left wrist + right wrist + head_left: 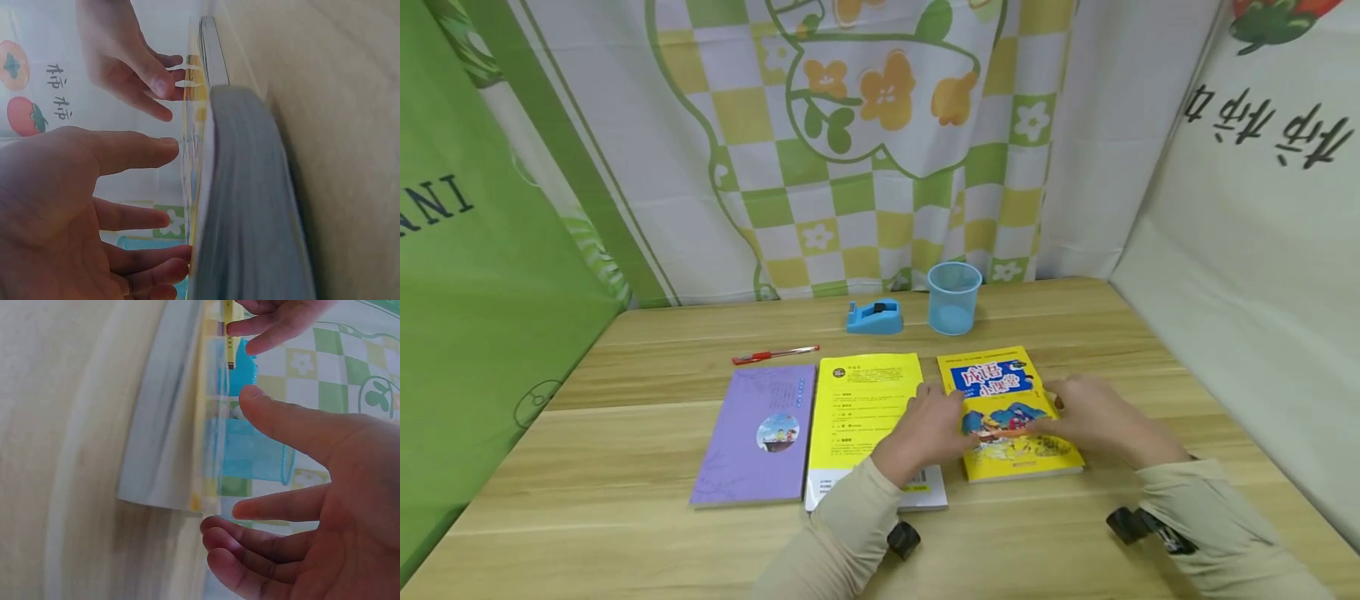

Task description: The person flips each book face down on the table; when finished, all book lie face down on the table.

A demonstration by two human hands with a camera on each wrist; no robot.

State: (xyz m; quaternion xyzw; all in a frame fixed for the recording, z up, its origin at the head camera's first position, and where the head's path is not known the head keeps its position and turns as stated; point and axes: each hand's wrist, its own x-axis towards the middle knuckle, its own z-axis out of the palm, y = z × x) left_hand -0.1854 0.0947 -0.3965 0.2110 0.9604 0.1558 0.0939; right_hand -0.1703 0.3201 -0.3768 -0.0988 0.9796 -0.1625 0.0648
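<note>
A yellow book (pixel 1011 450) with a blue title panel and a cartoon picture lies face up on the table, right of centre. My left hand (pixel 928 425) is at its left side, reaching over a second yellow book (pixel 865 383) with printed text. My right hand (pixel 1093 417) is at the picture book's right side. In the left wrist view, the left hand's (pixel 56 200) thumb and fingers are spread loosely beside the thick page block (pixel 250 200). The right hand (pixel 350 481) shows spread thumb and relaxed fingers close to the picture book's edge (pixel 197 481) in its wrist view.
A purple book (pixel 752 442) lies left of the text-covered book, with a red pen (pixel 775 354) behind it. Farther back stand a blue tape dispenser (pixel 875 317) and a translucent blue cup (pixel 953 300). Printed curtains (pixel 880 208) hang behind the wooden table (pixel 610 450).
</note>
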